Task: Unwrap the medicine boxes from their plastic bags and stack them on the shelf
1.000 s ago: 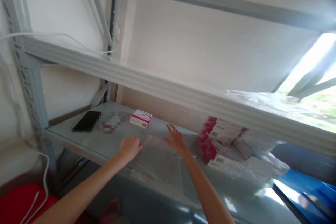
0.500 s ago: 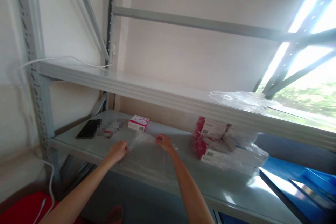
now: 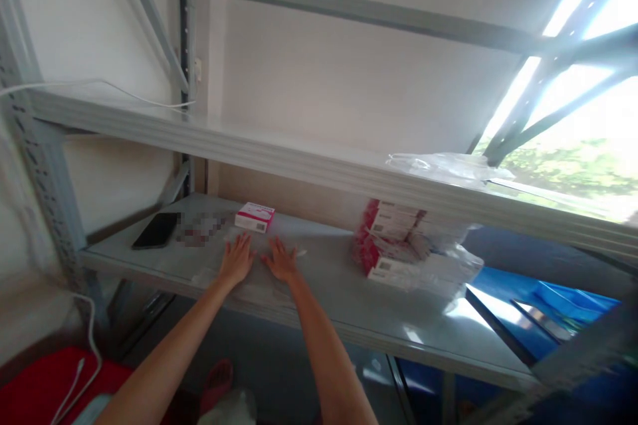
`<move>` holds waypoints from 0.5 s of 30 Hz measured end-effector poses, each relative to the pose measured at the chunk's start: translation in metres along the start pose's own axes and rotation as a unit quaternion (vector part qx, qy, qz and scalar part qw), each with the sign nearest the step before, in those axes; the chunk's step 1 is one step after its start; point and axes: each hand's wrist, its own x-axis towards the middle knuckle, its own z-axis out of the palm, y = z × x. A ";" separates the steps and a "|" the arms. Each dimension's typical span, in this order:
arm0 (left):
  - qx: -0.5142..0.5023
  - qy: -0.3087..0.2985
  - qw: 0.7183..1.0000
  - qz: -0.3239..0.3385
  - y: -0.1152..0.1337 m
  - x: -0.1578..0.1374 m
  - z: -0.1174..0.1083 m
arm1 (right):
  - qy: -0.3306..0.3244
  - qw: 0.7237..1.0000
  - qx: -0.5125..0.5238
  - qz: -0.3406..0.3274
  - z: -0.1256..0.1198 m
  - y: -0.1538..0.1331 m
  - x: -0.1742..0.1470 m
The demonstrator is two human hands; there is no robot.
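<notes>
In front of the small white-and-pink cardboard box, the left hand and right hand appear to press a thin clear plastic sheet, fingers spread, gripping nothing. Light, even outward strokes should smooth it best.

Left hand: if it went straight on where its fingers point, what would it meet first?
Most likely the small pink-and-white box, just ahead of the left hand, though the depth between them is hard to judge.
</notes>
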 end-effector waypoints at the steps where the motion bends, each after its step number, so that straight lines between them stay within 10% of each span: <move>1: -0.003 -0.027 1.000 -0.015 -0.003 0.003 0.007 | -0.008 1.000 -0.003 0.006 0.002 0.002 -0.001; 9: 0.003 -0.061 0.998 -0.027 -0.014 0.007 0.024 | 0.012 0.999 0.047 -0.023 -0.009 0.022 -0.005; 15: -0.046 0.122 0.991 0.035 -0.002 -0.003 -0.002 | 0.283 0.933 0.213 -0.066 -0.077 -0.004 -0.065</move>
